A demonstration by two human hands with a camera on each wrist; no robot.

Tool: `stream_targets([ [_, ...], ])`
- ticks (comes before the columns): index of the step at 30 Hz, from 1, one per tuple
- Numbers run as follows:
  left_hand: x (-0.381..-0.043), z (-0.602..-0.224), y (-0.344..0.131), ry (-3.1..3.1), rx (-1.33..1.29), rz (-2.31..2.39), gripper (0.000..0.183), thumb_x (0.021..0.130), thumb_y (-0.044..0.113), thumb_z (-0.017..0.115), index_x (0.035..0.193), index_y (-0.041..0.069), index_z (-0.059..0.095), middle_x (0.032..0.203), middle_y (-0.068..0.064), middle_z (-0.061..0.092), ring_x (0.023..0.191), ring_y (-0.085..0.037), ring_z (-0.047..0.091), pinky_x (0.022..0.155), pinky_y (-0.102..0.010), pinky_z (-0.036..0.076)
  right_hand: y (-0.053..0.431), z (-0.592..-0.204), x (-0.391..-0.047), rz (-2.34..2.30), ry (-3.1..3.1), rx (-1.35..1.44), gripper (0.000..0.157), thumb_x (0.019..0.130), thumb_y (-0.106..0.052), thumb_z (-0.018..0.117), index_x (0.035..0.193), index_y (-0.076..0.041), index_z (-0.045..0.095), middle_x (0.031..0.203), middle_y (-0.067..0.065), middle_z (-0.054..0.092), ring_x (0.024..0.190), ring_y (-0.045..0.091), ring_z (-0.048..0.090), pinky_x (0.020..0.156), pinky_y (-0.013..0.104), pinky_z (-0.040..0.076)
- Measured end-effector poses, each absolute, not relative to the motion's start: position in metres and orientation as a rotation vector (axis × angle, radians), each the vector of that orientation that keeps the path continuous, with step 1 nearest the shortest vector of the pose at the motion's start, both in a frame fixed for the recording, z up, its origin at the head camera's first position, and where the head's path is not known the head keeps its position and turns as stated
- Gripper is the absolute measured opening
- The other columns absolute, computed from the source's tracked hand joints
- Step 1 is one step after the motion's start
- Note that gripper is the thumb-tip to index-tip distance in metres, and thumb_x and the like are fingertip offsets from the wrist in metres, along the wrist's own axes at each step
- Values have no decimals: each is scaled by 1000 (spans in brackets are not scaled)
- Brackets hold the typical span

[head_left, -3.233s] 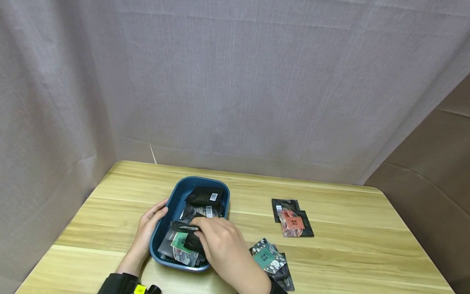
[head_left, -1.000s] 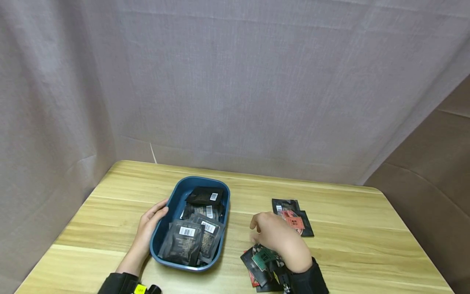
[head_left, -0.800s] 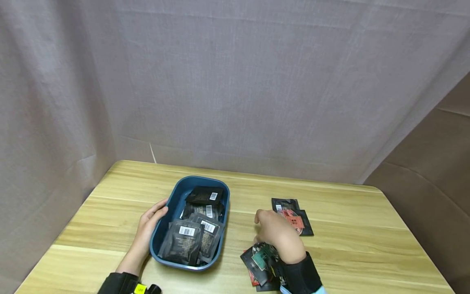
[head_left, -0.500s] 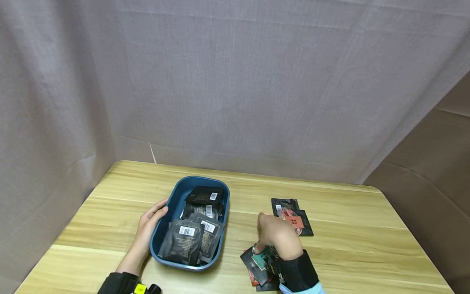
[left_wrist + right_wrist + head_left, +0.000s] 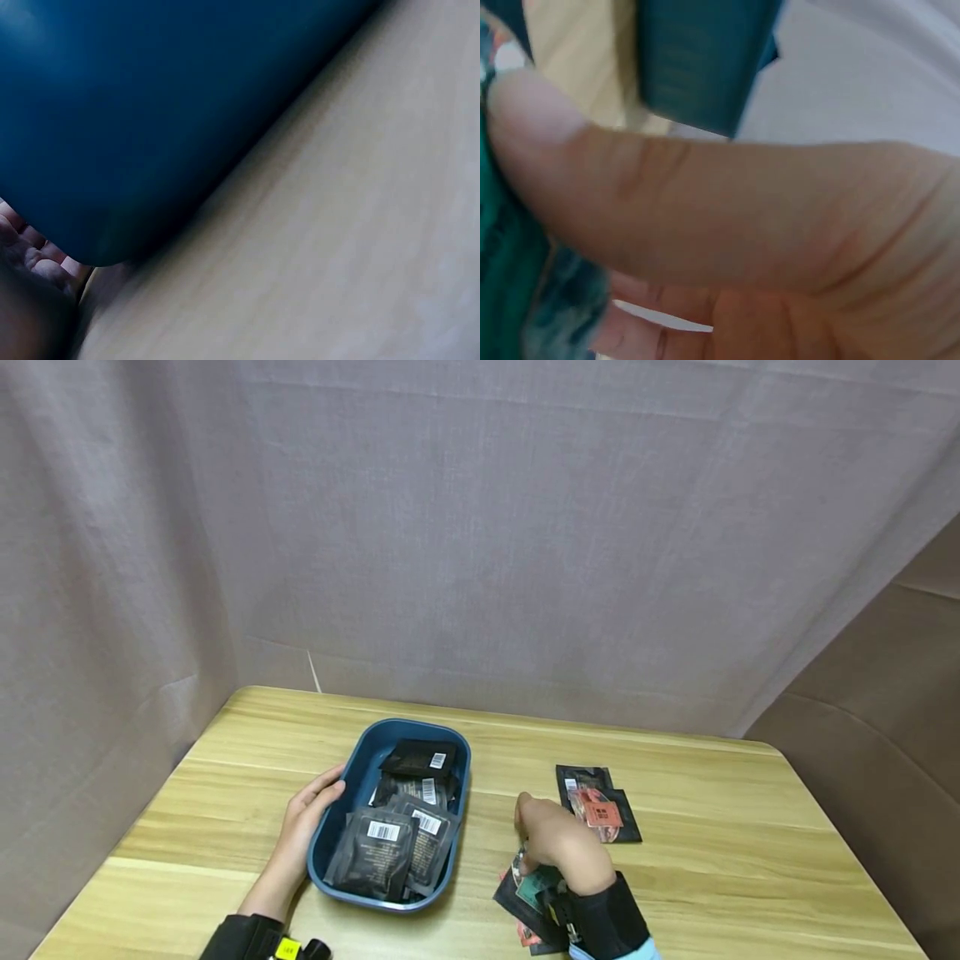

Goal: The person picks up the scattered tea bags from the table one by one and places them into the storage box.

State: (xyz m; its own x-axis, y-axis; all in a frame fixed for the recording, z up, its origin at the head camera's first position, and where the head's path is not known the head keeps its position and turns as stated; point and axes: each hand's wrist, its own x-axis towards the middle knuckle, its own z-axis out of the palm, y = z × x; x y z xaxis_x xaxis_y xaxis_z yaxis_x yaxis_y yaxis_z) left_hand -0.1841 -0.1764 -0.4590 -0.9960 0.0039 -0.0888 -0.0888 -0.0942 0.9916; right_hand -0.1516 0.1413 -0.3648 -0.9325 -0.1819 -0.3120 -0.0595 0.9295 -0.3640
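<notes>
A blue plastic bin [image 5: 312, 860] holds several dark sachets [image 5: 371, 860] with barcodes facing up. Along its left wall rest the fairly straight fingers of my left hand [image 5: 296, 827], the thumb at the rim; the left wrist view shows the bin's outer wall [image 5: 127, 112] large. To the right of the bin, my right hand [image 5: 566, 847] pinches a green-labelled sachet [image 5: 531, 887] over a small pile. Seen from the right wrist, the thumb [image 5: 667, 202] presses on the green face of this sachet [image 5: 506, 262], with curled fingers behind it. Red-edged sachets [image 5: 527, 935] peek out beneath.
Beyond my right hand, a red-labelled sachet [image 5: 602, 814] overlaps a black barcoded sachet [image 5: 581, 777]. Everything lies on a wood-grain table [image 5: 712, 860] with grey cloth [image 5: 487, 543] hanging behind it.
My right hand has gone from inside the bin to the pile at right, where the sachets have shifted. It now grips the green-labelled sachet. My left hand stays at the bin.
</notes>
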Motion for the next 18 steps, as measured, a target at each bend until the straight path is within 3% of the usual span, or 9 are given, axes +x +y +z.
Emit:
stream_targets([
  [4, -185, -459, -176, 2077, -80, 2278, 53, 103, 31, 53, 146, 2, 45, 150, -10, 42, 124, -5, 45, 94, -13, 42, 142, -353, -147, -543, 2770, -185, 42, 70, 6, 85, 98, -6, 56, 89, 6, 60, 70, 20, 48, 61, 33, 42],
  [10, -184, -459, -177, 2080, -72, 2267, 52, 104, 31, 52, 147, 3, 45, 151, -10, 41, 127, -8, 43, 95, -13, 42, 141, -343, -140, -422, 2962, -220, 28, 81, -3, 80, 102, -8, 63, 73, 0, 57, 58, 16, 46, 52, 29, 36],
  [14, -183, -459, -177, 2076, -78, 2260, 52, 104, 31, 51, 147, 3, 44, 150, -8, 42, 129, -9, 42, 95, -13, 41, 140, -338, -139, -397, 3096, -243, 22, 85, -7, 78, 103, -10, 67, 73, -2, 60, 60, 13, 52, 50, 28, 39],
  [18, -184, -459, -177, 2076, -77, 2262, 52, 104, 31, 51, 147, 3, 45, 150, -9, 42, 128, -8, 43, 95, -13, 41, 137, -334, -138, -475, 3242, -286, 17, 86, -8, 77, 102, -11, 70, 85, 2, 67, 70, 19, 60, 53, 31, 45],
])
